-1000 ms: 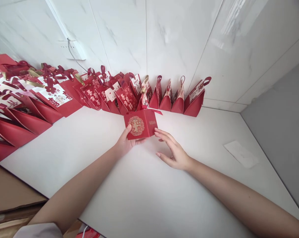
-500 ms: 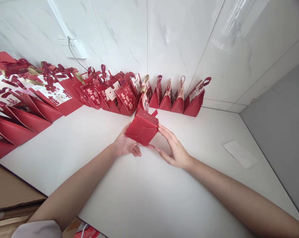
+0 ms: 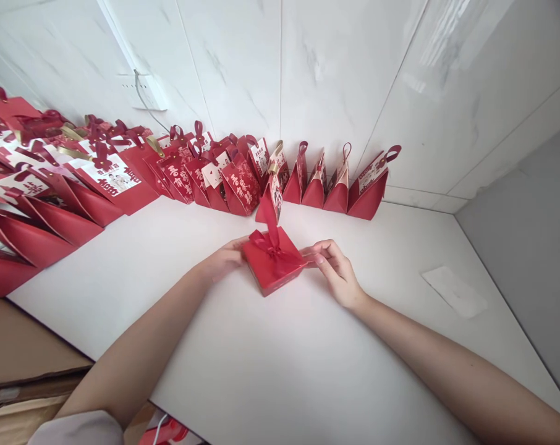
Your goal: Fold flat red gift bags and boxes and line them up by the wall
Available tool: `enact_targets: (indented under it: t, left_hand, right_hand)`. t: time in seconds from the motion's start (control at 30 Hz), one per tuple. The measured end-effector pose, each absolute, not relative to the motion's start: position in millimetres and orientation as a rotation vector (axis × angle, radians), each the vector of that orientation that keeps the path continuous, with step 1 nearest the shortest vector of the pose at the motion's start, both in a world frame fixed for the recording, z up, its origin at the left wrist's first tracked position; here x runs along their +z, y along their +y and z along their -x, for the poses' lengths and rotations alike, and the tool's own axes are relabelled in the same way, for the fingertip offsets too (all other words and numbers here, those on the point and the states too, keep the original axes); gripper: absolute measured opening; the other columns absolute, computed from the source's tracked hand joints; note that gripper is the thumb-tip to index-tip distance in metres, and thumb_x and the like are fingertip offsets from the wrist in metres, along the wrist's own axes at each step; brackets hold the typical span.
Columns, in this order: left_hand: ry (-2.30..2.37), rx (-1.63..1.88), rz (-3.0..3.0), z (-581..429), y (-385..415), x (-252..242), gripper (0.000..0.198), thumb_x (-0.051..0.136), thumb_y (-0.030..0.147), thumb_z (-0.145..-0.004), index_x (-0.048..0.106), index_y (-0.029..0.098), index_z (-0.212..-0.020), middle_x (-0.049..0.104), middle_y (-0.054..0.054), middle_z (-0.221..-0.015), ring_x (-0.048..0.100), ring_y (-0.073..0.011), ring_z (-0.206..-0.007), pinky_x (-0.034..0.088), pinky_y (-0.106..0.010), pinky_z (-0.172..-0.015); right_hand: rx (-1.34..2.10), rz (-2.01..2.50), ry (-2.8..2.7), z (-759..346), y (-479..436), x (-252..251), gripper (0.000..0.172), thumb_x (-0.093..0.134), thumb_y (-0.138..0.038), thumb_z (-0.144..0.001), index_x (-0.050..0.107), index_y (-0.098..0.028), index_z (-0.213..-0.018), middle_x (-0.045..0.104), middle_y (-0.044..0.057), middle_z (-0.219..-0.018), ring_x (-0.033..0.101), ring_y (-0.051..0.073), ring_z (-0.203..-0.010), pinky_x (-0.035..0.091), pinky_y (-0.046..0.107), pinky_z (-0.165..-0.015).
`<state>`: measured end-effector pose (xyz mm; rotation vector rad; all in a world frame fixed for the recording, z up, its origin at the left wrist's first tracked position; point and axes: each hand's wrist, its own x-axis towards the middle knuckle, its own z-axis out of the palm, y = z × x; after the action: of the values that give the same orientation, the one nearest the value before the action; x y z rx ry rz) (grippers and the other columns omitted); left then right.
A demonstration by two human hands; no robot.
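A small red gift box (image 3: 282, 275) with a dark red ribbon bow (image 3: 276, 248) on its top face is between my hands, above the white table. A ribbon loop stands up from the bow. My left hand (image 3: 225, 258) grips the box at its left side, its fingertips hidden behind it. At the right corner, my right hand (image 3: 334, 270) pinches with thumb and fingers; these are slightly blurred. Just behind the box stands a small red and white gift bag (image 3: 275, 196).
Red gift bags (image 3: 240, 185) with ribbon handles line the wall, and many more (image 3: 52, 222) crowd the left side. A flat white paper (image 3: 453, 290) lies on the table (image 3: 308, 371) at right. Cardboard (image 3: 25, 340) is at lower left; a socket (image 3: 143, 91) is on the wall.
The gift box has been turned over, from its folded underside to the face with the bow, and sits slightly lower. My right hand has shifted to its right corner.
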<state>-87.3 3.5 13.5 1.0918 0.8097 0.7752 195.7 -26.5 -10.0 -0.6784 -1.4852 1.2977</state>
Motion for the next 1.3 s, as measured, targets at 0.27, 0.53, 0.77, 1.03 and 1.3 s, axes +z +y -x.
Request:
enact_targets:
  t: [0.27, 0.53, 0.77, 1.03, 1.3]
  left_hand:
    - [1.608, 1.156, -1.303, 122.2, 10.3, 61.0, 0.037, 0.059, 0.033, -0.074, 0.068, 0.02, -0.107, 0.07, -0.01, -0.112, 0.065, -0.0257, -0.106, 0.042, -0.044, -0.102]
    - [1.765, 0.397, -1.961, 72.2, -34.7, 113.5, 0.069, 0.041, 0.071, -0.085, 0.06, 0.021, -0.129, 0.054, -0.01, -0.144, 0.045, -0.0381, -0.134, 0.036, -0.045, -0.109]
    - [1.225, -0.321, -2.301, 56.7, -45.0, 139.1, 0.133, 0.081, 0.047, -0.056, -0.005, 0.032, -0.157, 0.025, -0.01, -0.161, 0.017, -0.0368, -0.149, 0.005, -0.058, -0.12]
    - [2.01, 0.026, -2.121, 39.1, -68.4, 151.4, 0.091, 0.033, 0.075, -0.085, 0.028, 0.014, -0.151, 0.047, -0.023, -0.144, 0.046, -0.0398, -0.131, 0.031, -0.054, -0.109]
    - [1.75, -0.384, -2.328, 29.3, -108.9, 132.2, 0.112, 0.071, 0.055, -0.066, 0.014, 0.021, -0.156, 0.055, -0.019, -0.128, 0.051, -0.0382, -0.12, 0.018, -0.065, -0.111]
  right_hand:
    - [2.032, 0.49, -1.831, -199.3, -30.2, 5.4, 0.028, 0.064, -0.043, -0.091, 0.071, -0.016, -0.088, 0.075, 0.01, -0.102, 0.069, 0.024, -0.103, 0.051, 0.041, -0.096]
    - [1.946, 0.577, -1.816, -194.4, -27.8, -5.8, 0.025, 0.067, -0.041, -0.089, 0.073, -0.018, -0.097, 0.073, 0.008, -0.106, 0.067, 0.022, -0.104, 0.049, 0.038, -0.096]
    - [1.904, 0.607, -1.806, -192.3, -29.5, -9.9, 0.03, 0.068, -0.047, -0.087, 0.072, -0.018, -0.094, 0.074, 0.007, -0.102, 0.067, 0.02, -0.096, 0.05, 0.036, -0.091]
    - [1.678, 0.813, -1.639, -193.9, -20.3, -16.6, 0.036, 0.067, -0.054, -0.084, 0.07, -0.018, -0.084, 0.072, 0.006, -0.088, 0.065, 0.018, -0.082, 0.05, 0.033, -0.082]
    - [1.48, 0.874, -1.871, -196.9, -27.4, -22.0, 0.035, 0.061, -0.053, -0.089, 0.07, -0.019, -0.089, 0.069, 0.005, -0.089, 0.06, 0.019, -0.084, 0.046, 0.032, -0.082]
